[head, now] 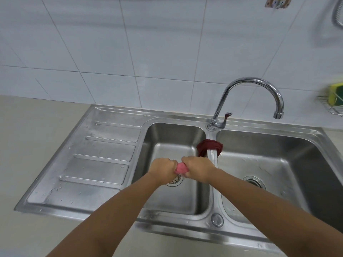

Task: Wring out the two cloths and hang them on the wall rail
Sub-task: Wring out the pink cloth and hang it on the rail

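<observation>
A pink cloth (181, 168) is bunched tight between my two fists, over the left basin of the steel sink (174, 206). My left hand (162, 169) grips its left end and my right hand (199, 168) grips its right end; only a short twisted piece shows between them. A dark red cloth (209, 145) lies draped over the divider between the two basins, just behind my right hand. Part of a wooden hook fitting (278, 2) shows on the tiled wall at the top right edge; no wall rail is visible.
A chrome gooseneck tap (246, 93) arches over the right basin (297, 164). A ribbed drainboard (104, 154) lies left of the basins. A wire rack with a yellow-green sponge (335, 97) hangs at the right edge. Beige countertop (27, 145) surrounds the sink.
</observation>
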